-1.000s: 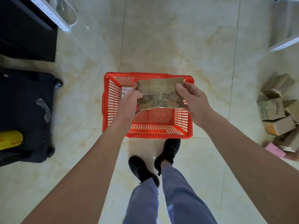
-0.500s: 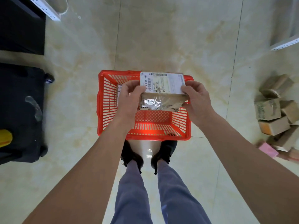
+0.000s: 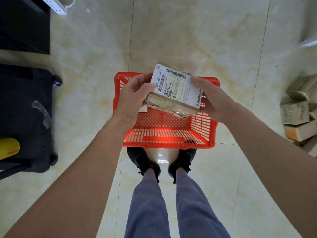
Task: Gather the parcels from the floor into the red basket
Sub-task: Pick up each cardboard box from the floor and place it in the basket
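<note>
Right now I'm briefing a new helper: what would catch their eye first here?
The red basket on the pale floor at the person's feet. Above it, both hands, left hand and right hand, hold a labelled parcel. More parcels lie piled at far right.

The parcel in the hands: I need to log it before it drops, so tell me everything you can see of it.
The parcel is a flat brown cardboard box wrapped in glossy, crinkled clear tape, with a large white shipping label bearing barcodes and print on its upturned face. It is tilted, held in the air above the red basket. The left hand grips its left end, the right hand its right end.
</note>
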